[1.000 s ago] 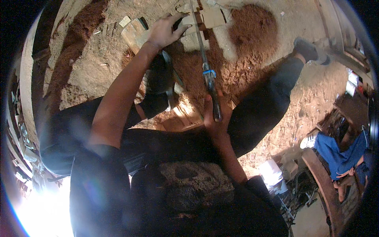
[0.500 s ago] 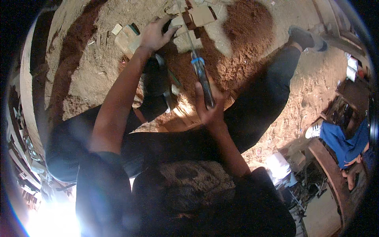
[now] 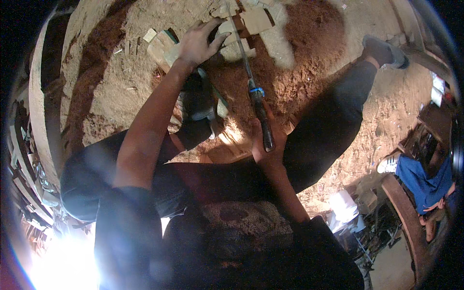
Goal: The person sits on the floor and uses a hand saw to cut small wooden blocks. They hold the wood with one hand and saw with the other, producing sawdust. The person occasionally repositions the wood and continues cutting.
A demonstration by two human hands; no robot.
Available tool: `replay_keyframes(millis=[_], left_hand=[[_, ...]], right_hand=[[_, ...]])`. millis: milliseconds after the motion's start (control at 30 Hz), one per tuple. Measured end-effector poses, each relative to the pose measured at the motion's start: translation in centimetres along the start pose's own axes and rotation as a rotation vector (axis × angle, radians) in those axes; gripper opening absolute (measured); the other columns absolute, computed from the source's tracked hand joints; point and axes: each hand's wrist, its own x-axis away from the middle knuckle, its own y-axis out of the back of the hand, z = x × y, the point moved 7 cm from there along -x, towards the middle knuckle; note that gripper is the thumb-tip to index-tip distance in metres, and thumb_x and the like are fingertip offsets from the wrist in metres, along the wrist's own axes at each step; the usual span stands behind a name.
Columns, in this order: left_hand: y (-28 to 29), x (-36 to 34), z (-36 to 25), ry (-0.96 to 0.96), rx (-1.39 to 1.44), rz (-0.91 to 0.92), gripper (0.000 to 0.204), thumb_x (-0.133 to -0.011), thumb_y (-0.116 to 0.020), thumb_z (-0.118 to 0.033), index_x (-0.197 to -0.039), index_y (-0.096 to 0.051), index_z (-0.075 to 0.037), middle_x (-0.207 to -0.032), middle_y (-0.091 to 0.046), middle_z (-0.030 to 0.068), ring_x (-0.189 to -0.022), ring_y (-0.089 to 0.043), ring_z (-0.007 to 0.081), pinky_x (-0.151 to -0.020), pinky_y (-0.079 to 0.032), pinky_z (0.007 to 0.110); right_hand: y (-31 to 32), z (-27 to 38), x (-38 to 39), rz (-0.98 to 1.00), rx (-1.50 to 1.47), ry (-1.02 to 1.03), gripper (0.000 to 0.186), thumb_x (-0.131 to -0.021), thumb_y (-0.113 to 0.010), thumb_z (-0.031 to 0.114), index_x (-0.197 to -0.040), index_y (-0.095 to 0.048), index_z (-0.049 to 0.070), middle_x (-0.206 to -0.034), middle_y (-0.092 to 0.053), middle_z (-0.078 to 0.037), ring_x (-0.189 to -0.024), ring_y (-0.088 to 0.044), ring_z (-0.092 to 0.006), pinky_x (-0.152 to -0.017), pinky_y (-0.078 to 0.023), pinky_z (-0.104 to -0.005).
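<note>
At the top centre my left hand (image 3: 199, 44) reaches out with thumb and fingers spread, the tips against the left side of a pale wood piece (image 3: 232, 39). My right hand (image 3: 271, 140) is wrapped round the dark handle of a long thin-bladed hand tool (image 3: 258, 99) with a blue band. Its narrow blade runs up and away over the wood, close to my left fingertips. The blade's far end is cut off at the picture's top, and whether its edge is toothed I cannot make out.
Another flat wood piece (image 3: 256, 21) lies right of the blade, and a wood block (image 3: 162, 47) left of my left hand. Reddish dust (image 3: 314, 29) covers the ground. My shoe (image 3: 195, 101) stands between my arms. A person in blue cloth (image 3: 423, 176) is at the right.
My right hand has drawn the tool back toward me, and its handle has turned slightly. My left hand keeps its place at the wood. The whole view has shifted a little.
</note>
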Motion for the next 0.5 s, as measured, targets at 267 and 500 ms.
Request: replay_keyframes(millis=[267, 500], left_hand=[[-0.6, -0.1, 0.3, 0.028, -0.021, 0.064, 0.044, -0.095, -0.065, -0.043, -0.126, -0.062, -0.012, -0.104, -0.072, 0.0179, -0.103, -0.065, 0.0397, -0.088, -0.053, 0.050], [-0.9, 0.2, 0.9, 0.029, 0.017, 0.031, 0.044, -0.095, -0.065, -0.042, -0.127, -0.061, -0.012, -0.109, -0.070, 0.0200, -0.103, -0.064, 0.0411, -0.088, -0.054, 0.050]], right_hand=[[-1.9, -0.3, -3.6, 0.127, 0.012, -0.278, 0.026, -0.104, -0.059, 0.016, -0.122, -0.062, -0.001, -0.075, -0.058, -0.003, -0.065, -0.053, -0.0117, -0.061, -0.046, -0.0281], [-2.2, -1.3, -3.3, 0.037, -0.020, -0.128, 0.022, -0.103, -0.062, 0.019, -0.115, -0.064, 0.001, -0.072, -0.049, 0.003, -0.065, -0.044, -0.0043, -0.057, -0.037, -0.0242]])
